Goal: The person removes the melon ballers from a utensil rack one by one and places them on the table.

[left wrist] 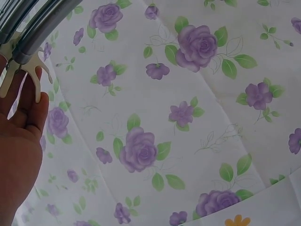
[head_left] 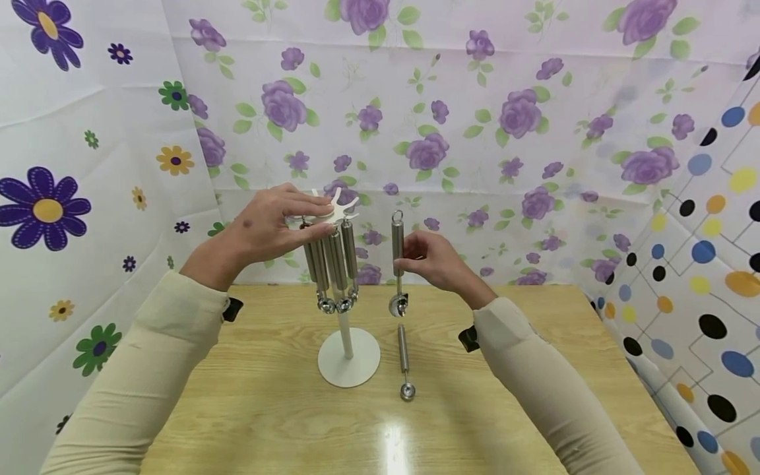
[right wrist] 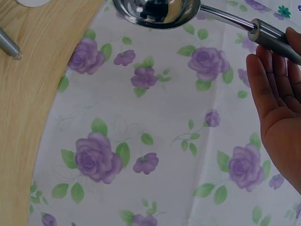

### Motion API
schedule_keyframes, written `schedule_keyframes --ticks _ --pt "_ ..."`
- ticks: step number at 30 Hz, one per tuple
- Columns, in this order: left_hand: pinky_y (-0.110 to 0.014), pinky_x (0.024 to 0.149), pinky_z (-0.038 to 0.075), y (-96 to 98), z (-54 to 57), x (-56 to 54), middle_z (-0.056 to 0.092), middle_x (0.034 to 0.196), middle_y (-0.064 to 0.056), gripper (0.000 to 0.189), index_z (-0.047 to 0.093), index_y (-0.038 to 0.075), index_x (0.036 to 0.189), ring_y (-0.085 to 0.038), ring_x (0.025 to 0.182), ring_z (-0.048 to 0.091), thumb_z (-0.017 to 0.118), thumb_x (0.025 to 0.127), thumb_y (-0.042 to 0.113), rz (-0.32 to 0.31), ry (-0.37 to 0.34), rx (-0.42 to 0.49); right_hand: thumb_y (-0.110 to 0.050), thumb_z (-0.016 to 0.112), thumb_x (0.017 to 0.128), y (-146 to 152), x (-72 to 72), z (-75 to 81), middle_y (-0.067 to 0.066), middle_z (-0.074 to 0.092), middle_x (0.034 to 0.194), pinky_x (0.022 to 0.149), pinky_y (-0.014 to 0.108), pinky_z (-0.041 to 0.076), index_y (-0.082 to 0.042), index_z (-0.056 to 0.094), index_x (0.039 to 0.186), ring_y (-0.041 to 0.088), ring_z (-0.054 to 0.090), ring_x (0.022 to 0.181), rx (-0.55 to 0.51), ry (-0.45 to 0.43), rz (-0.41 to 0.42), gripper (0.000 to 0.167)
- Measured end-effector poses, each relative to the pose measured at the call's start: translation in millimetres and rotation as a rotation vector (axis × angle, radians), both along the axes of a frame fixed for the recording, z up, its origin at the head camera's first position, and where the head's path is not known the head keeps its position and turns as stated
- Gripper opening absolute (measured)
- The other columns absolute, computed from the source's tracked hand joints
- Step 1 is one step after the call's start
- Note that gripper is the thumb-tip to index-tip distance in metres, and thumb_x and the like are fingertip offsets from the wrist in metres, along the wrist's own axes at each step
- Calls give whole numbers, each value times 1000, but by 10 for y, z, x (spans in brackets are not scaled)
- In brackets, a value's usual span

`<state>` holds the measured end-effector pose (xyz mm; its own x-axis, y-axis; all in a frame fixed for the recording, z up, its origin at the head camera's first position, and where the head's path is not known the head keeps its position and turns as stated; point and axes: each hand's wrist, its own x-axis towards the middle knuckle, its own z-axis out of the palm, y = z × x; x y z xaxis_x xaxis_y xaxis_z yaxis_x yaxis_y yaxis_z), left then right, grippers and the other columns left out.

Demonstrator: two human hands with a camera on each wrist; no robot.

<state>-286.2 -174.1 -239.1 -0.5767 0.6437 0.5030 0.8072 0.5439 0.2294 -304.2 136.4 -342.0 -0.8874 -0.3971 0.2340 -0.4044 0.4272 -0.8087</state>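
Note:
A white stand [head_left: 349,357] with a round base and curved hooks on top stands on the table, several metal scoops [head_left: 336,260] hanging around its post. My left hand [head_left: 270,221] grips the hooked top [left wrist: 33,66], thumb in front and fingers over it. To the right of the stand, my right hand [head_left: 436,260] pinches the steel handle of a scoop [head_left: 398,245] between thumb and fingers. It hangs upright, ring at the top and round bowl [right wrist: 157,12] at the bottom. Below it, another scoop [head_left: 404,356] lies on the table, bowl towards me.
The wooden table [head_left: 267,409] ends at a floral cloth [head_left: 475,165] behind the stand. Printed cloths also stand at the left, with flowers, and at the right, with dots [head_left: 706,277].

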Motion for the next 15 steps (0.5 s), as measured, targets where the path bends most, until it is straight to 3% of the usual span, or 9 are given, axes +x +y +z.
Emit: schedule_keyframes --ticks 7,15 --pt "-54 99 46 5 -12 -15 67 127 -11 35 73 4 120 -33 120 59 78 88 19 -21 40 14 -13 72 93 136 21 -152 10 65 96 76 35 51 -2 64 106 23 63 84 -23 -3 -17 19" --pt "-55 100 45 12 -3 -11 68 126 -10 37 73 5 120 -33 118 62 79 87 20 -12 69 2 -15 73 92 280 49 -388 9 65 95 75 37 51 -4 63 104 24 62 84 -18 -25 -71 19"
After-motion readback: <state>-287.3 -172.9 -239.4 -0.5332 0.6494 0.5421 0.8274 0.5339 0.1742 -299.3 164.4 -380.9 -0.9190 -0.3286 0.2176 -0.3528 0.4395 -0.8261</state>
